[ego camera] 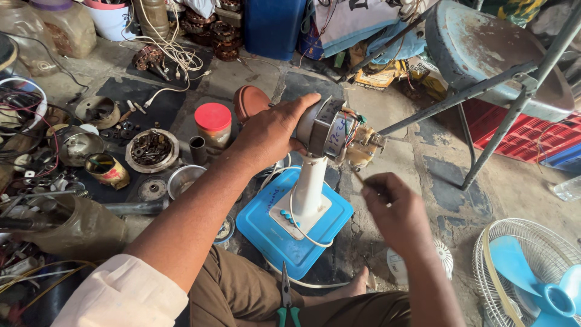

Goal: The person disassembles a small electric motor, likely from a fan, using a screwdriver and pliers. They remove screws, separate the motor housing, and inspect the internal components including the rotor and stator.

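Observation:
My left hand [271, 132] grips the front of a bare fan motor [331, 132], a silver cylinder with coloured wires and a gearbox at its rear. The motor sits on a white stand [310, 184] rising from a blue square base [266, 227] with a white button panel. My right hand [396, 212] is closed on a thin screwdriver [361, 180] whose tip points up toward the back of the motor. A white cord loops around the base.
Green-handled pliers [287, 303] lie on my lap. Tins, bowls of screws, a red-lidded jar [213, 123] and wire tangles crowd the left. A grey metal stool [496, 66] and red crate stand right. A fan guard with blue blade [532, 278] lies lower right.

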